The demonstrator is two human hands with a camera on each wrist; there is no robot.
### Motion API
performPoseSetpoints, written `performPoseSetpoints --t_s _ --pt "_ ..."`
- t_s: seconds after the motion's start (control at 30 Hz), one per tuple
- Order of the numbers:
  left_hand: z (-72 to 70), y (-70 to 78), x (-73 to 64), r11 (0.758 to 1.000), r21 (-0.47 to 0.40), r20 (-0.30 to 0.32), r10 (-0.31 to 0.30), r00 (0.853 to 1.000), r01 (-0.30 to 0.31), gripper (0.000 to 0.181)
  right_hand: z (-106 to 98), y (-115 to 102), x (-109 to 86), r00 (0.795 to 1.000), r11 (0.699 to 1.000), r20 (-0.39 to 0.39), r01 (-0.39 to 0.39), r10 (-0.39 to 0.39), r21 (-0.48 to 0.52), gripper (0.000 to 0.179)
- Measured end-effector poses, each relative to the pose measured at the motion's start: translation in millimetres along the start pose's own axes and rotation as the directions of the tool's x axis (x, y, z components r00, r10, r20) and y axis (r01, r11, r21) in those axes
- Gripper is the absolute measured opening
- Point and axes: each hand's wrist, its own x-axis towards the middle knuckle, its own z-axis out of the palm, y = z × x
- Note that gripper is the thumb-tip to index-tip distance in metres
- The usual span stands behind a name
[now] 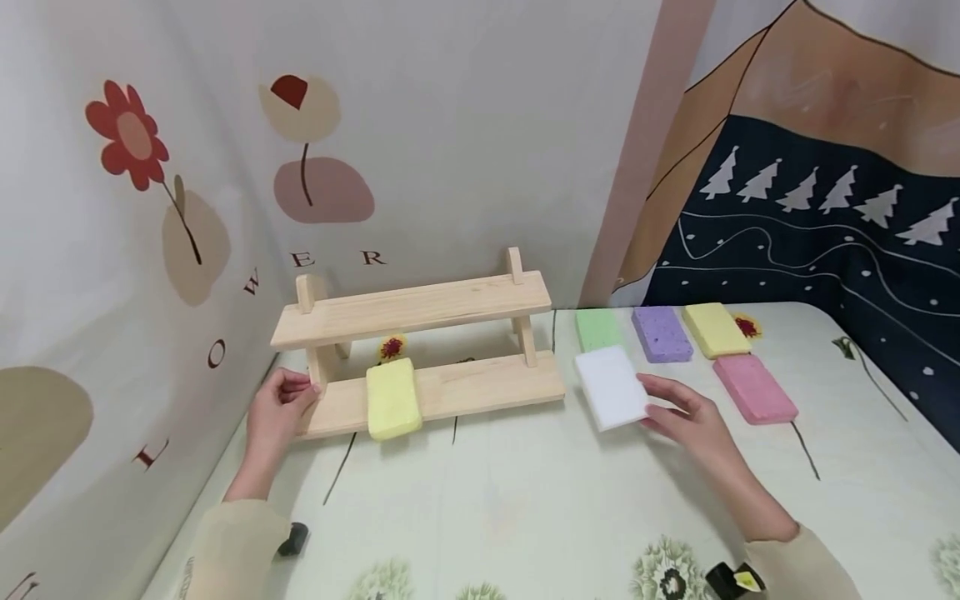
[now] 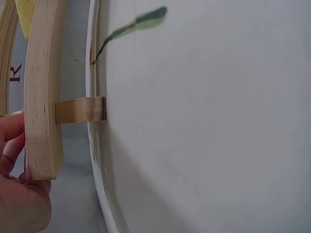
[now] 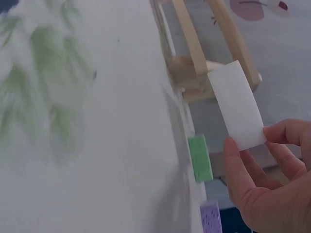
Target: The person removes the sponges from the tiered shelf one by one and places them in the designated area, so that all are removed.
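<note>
At the far left of the table (image 1: 525,508), close to the flowered wall, the left hand (image 1: 276,410) grips the left end of the wooden shelf (image 1: 420,350), fingers curled round the edge of the lower board by the upright. The left wrist view shows those fingers (image 2: 12,141) against the board's end. A yellow sponge (image 1: 392,398) lies across the lower board just right of the hand, its near end hanging over the front edge. The rest of that board to the right is bare wood, and the upper board carries nothing. Right of the shelf, the right hand (image 1: 693,421) pinches the white sponge (image 1: 611,387) by its near right corner, thumb and fingers closed on it; the sponge sits just beside the shelf's right end. Behind it lie a green sponge (image 1: 597,328), a purple sponge (image 1: 661,333) and another yellow one (image 1: 715,328), with a pink sponge (image 1: 753,388) nearer, well apart from the table's right edge.
</note>
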Motion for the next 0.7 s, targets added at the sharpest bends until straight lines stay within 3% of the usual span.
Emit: performPoseSetpoints --t_s 0.13,0.27,0.47,0.7 --pt "-0.2 2.7 0.1 1.000 -0.006 0.003 0.010 1.000 -0.010 0.027 -22.1 6.4 -2.9 0.999 0.998 -0.021 -0.031 0.033 0.058 0.047" --pt "-0.8 3.7 -1.4 1.000 0.003 0.000 0.008 1.000 -0.008 0.025 -42.1 13.3 -4.1 0.993 0.991 -0.042 -0.110 0.113 0.074 0.049" --pt "-0.5 3.6 -2.6 1.000 0.006 -0.005 0.006 1.000 -0.006 0.024 -66.3 25.4 -3.5 0.979 0.984 -0.107 -0.178 0.175 -0.022 0.053" --pt "0.0 3.8 -0.9 1.000 0.012 -0.008 0.017 1.000 -0.017 0.024 -79.0 35.5 -5.8 0.971 0.959 -0.160 -0.207 0.177 -0.195 0.052"
